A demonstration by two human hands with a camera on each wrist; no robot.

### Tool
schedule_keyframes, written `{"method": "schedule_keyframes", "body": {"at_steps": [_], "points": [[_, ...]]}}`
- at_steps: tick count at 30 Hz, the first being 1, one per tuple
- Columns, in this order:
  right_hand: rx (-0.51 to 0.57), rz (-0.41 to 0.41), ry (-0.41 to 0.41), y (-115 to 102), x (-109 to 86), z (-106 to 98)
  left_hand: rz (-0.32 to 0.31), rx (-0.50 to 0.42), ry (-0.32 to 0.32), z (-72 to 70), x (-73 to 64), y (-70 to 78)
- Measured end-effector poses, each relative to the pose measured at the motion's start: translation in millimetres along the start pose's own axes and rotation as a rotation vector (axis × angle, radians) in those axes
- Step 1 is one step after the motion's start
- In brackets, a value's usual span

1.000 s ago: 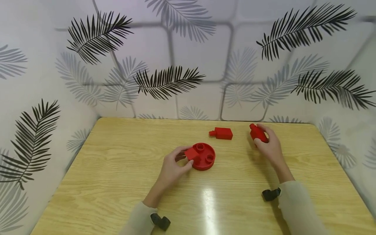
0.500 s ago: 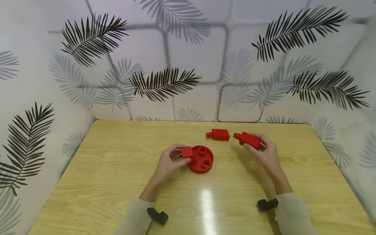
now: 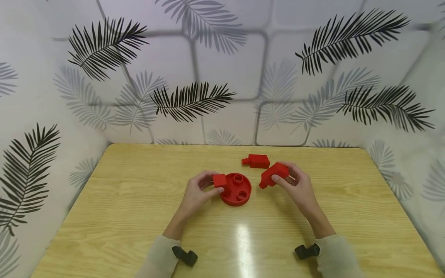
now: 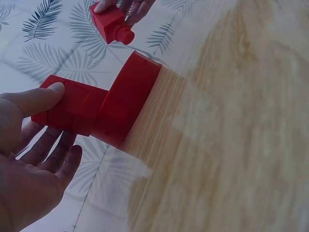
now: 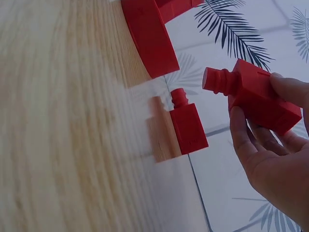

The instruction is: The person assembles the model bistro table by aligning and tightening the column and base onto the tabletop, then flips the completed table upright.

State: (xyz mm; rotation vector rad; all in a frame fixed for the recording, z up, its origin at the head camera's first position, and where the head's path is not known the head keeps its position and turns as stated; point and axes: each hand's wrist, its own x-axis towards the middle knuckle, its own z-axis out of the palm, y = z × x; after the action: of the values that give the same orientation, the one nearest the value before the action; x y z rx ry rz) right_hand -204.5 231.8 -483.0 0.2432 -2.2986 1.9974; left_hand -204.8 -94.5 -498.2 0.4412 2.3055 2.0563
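A round red tray (image 3: 232, 201) with raised ring sockets lies on the table; two sockets show from above. My left hand (image 3: 194, 195) pinches a red bottle-shaped block (image 4: 72, 104) standing neck-down at the tray's left side, its flat end up; its neck is out of sight. To the right of the tray, my right hand (image 3: 300, 191) holds a similar red bottle (image 5: 263, 94) between thumb and fingers, above the table. That bottle tilts, its threaded neck pointing down and left toward the tray, apart from it. Another red bottle (image 3: 259, 161) lies on its side behind them, neck leftward.
The wooden table (image 3: 139, 224) stretches out around the tray, with its back edge against a wall (image 3: 229, 116) covered in leaf-patterned sheeting. Similar sheeting rises at both sides. Dark wrist cameras (image 3: 185, 256) are strapped over the sleeves.
My right hand has carried its bottle leftward toward the tray and turned its neck from pointing up-left to down-left. The left hand stays on its bottle, which now stands straighter.
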Motion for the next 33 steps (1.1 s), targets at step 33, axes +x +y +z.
{"method": "schedule_keyframes", "body": {"at_steps": [33], "points": [[0.006,-0.195,-0.276,-4,-11.2,52,0.001,-0.046,0.078,5.8,-9.0,-0.4]]}}
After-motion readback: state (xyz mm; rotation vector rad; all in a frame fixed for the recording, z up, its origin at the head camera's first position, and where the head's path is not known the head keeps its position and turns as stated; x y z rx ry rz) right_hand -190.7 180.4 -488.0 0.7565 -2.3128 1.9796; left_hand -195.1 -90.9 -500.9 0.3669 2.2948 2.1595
